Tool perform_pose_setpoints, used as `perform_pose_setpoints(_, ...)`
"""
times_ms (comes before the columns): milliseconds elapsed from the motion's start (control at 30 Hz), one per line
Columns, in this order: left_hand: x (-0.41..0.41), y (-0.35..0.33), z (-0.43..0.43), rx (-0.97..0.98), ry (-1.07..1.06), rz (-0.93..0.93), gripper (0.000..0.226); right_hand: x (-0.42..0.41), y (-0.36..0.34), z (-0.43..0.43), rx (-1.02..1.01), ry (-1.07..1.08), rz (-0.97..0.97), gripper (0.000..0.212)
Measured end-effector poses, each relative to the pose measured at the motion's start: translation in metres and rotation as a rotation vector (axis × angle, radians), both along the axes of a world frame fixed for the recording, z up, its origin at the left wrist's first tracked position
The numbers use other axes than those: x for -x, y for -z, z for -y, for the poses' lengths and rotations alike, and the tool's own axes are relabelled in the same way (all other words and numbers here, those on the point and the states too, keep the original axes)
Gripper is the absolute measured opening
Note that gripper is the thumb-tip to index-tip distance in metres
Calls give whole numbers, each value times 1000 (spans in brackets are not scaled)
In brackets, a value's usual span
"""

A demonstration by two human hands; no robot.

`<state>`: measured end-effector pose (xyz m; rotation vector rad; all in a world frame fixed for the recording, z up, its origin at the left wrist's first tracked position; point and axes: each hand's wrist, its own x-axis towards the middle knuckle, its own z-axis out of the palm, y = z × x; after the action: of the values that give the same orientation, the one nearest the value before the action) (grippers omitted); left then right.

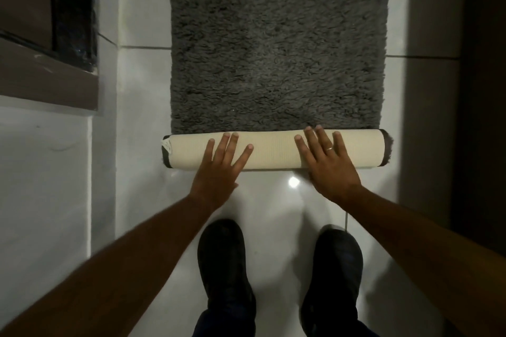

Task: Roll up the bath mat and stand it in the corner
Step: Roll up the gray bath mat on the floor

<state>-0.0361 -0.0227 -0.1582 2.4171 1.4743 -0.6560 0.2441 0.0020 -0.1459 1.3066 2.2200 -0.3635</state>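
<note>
A shaggy dark grey bath mat (278,44) lies flat on the white tiled floor and runs away from me. Its near end is wound into a roll (273,152) that shows the cream ribbed backing, lying crosswise in front of my feet. My left hand (223,165) rests flat on the left half of the roll with fingers spread. My right hand (325,163), with a ring on one finger, lies flat on the right half, its fingertips at the roll's far edge. Neither hand is closed around the roll.
My two black shoes (226,262) stand on the glossy floor just behind the roll. A white wall with a brown ledge (46,76) and a dark opening stands on the left. A dark vertical surface (482,90) borders the right side.
</note>
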Motion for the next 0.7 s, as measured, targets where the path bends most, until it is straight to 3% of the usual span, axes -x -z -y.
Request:
perform_pose_setpoints(133, 4, 5, -18, -113, 60, 64, 70, 4, -3, -22, 23, 23, -53, 85)
perform_pose_setpoints(233, 9, -5, -35, -108, 50, 239, 64, 1, -8, -33, 9, 70, -198, 65)
perform_pose_setpoints(367, 11, -26, -72, 228, -156, 338, 64, 2, -21, -63, 123, 165, -297, 39)
perform_pose_setpoints(467, 15, -36, -92, 447, -283, 341, 61, 0, -26, -73, 327, 292, -311, 46)
perform_pose_setpoints(533, 15, -36, -90, 283, -223, 319, 57, 1, -24, -64, 227, 335, -297, 53)
perform_pose_setpoints(633, 10, -28, -75, -136, -126, 304, 42, 9, -15, -42, -195, 266, -239, 51)
perform_pose_setpoints(700, 3, -20, -69, -271, -127, 301, 39, 14, -9, -31, -262, 197, -281, 52)
